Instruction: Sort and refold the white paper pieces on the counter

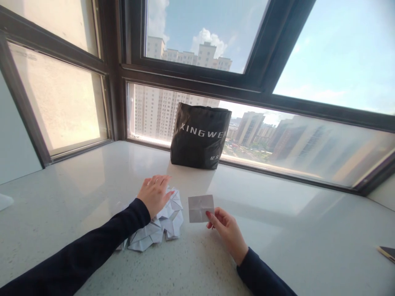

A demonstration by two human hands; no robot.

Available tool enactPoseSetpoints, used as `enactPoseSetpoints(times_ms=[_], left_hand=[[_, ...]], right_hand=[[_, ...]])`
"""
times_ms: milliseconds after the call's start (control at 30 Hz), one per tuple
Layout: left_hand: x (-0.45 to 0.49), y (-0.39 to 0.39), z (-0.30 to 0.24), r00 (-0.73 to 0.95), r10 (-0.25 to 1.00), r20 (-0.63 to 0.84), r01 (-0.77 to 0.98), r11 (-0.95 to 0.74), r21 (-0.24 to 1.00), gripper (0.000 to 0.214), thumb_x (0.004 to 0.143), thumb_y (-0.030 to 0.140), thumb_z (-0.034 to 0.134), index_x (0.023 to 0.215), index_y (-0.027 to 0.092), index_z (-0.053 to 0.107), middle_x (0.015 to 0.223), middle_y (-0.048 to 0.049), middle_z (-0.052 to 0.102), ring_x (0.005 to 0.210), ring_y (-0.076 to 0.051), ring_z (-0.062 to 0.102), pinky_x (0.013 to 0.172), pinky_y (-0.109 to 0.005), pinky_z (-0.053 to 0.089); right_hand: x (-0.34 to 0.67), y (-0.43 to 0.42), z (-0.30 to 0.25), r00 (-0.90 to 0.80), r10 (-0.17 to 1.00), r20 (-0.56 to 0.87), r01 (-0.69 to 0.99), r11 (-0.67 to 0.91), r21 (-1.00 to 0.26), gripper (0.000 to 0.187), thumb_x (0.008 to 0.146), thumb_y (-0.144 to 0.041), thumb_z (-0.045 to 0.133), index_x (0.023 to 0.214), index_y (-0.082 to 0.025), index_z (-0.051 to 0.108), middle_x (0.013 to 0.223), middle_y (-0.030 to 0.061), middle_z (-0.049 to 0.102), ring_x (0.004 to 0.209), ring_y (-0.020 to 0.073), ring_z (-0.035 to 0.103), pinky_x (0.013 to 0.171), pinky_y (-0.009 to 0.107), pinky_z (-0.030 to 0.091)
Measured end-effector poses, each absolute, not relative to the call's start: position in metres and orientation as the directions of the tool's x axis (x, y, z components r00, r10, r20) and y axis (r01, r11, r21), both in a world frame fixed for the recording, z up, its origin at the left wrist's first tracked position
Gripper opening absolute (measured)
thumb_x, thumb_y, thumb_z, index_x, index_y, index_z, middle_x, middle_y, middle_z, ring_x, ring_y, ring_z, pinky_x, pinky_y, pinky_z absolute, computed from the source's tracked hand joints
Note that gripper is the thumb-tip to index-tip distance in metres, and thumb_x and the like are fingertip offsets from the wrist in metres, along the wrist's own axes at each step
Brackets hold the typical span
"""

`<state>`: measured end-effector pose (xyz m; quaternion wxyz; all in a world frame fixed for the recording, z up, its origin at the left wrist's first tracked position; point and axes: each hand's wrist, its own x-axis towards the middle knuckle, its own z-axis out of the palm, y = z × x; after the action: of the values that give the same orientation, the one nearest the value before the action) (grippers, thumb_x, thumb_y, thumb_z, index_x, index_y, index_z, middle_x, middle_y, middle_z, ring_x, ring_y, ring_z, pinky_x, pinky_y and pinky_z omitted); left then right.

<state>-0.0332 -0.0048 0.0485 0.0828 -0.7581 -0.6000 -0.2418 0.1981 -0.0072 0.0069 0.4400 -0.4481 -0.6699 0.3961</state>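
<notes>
Between the thumb and fingers of my right hand is a small square of paper, marked with crossing crease lines. It is held up above the white speckled counter. To its left lies a heap of folded white paper pieces, overlapping one another. Over the far side of that heap is my left hand, palm down, with thumb and fingers apart. Whether its fingertips touch the paper cannot be made out. My left forearm covers part of the heap.
A black bag with white lettering stands upright at the back, close to the window frame. At the far right edge lies a dark, pointed object, partly cut off. Something white sits at the left edge.
</notes>
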Motion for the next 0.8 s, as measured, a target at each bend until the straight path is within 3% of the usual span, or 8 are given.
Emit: enactPoseSetpoints(times_ms=[133, 233, 433, 600, 700, 800], left_hand=[[-0.045, 0.006, 0.037, 0.108, 0.907, 0.408, 0.962, -0.198, 0.187, 0.024, 0.072, 0.035, 0.055, 0.088, 0.017, 0.059, 0.102, -0.0094, 0.060, 0.095, -0.030, 0.049, 0.077, -0.043, 0.036], [-0.044, 0.007, 0.037, 0.113, 0.906, 0.407, 0.951, -0.218, 0.221, 0.011, 0.067, 0.026, 0.060, 0.077, 0.020, 0.059, 0.090, -0.0031, 0.063, 0.088, -0.025, 0.053, 0.075, -0.038, 0.038], [-0.033, -0.005, 0.057, 0.139, 0.818, 0.559, 0.890, -0.351, 0.291, 0.005, 0.078, 0.022, 0.048, 0.082, 0.020, 0.050, 0.096, -0.0023, 0.059, 0.081, -0.016, 0.055, 0.076, -0.029, 0.041], [-0.016, -0.022, 0.049, 0.266, 0.690, 0.673, 0.726, -0.603, 0.331, 0.006, 0.085, 0.021, 0.036, 0.087, 0.020, 0.042, 0.107, -0.0041, 0.055, 0.057, -0.008, 0.056, 0.052, -0.020, 0.045], [-0.008, -0.028, 0.038, 0.356, 0.615, 0.704, 0.631, -0.714, 0.305, 0.007, 0.085, 0.016, 0.034, 0.084, 0.020, 0.040, 0.110, -0.0067, 0.055, 0.073, -0.011, 0.060, 0.056, -0.020, 0.047], [-0.002, -0.032, 0.031, 0.471, 0.497, 0.729, 0.598, -0.787, 0.150, 0.011, 0.085, 0.012, 0.035, 0.081, 0.019, 0.043, 0.114, -0.0083, 0.053, 0.094, -0.015, 0.055, 0.073, -0.025, 0.047]], right_hand=[[0.199, -0.005, 0.006, -0.204, 0.955, 0.216, 0.231, 0.261, -0.937, 0.039, 0.069, -0.056, 0.051, 0.064, -0.018, 0.051, 0.048, -0.0023, 0.054, 0.046, 0.0123, 0.049, 0.047, 0.023, 0.038], [0.199, -0.005, 0.006, -0.199, 0.960, 0.195, 0.203, 0.235, -0.951, 0.039, 0.068, -0.056, 0.052, 0.063, -0.018, 0.051, 0.047, -0.0028, 0.054, 0.045, 0.0119, 0.048, 0.046, 0.023, 0.037], [0.202, -0.002, 0.006, -0.142, 0.975, 0.173, 0.099, 0.188, -0.977, 0.037, 0.066, -0.053, 0.057, 0.060, -0.018, 0.050, 0.046, -0.0027, 0.053, 0.044, 0.0106, 0.047, 0.046, 0.022, 0.036], [0.208, -0.001, 0.011, -0.082, 0.987, 0.136, -0.108, 0.127, -0.986, 0.029, 0.071, -0.047, 0.055, 0.070, -0.019, 0.051, 0.061, -0.0005, 0.060, 0.055, 0.0120, 0.055, 0.050, 0.022, 0.040], [0.207, -0.005, 0.018, -0.154, 0.988, 0.028, -0.396, -0.035, -0.917, 0.022, 0.067, -0.038, 0.063, 0.076, -0.021, 0.053, 0.077, 0.0006, 0.064, 0.066, 0.0137, 0.059, 0.056, 0.024, 0.044], [0.203, -0.012, 0.024, -0.285, 0.957, -0.051, -0.487, -0.191, -0.852, 0.018, 0.068, -0.032, 0.063, 0.080, -0.021, 0.055, 0.082, 0.0005, 0.064, 0.072, 0.0142, 0.061, 0.062, 0.027, 0.047]])
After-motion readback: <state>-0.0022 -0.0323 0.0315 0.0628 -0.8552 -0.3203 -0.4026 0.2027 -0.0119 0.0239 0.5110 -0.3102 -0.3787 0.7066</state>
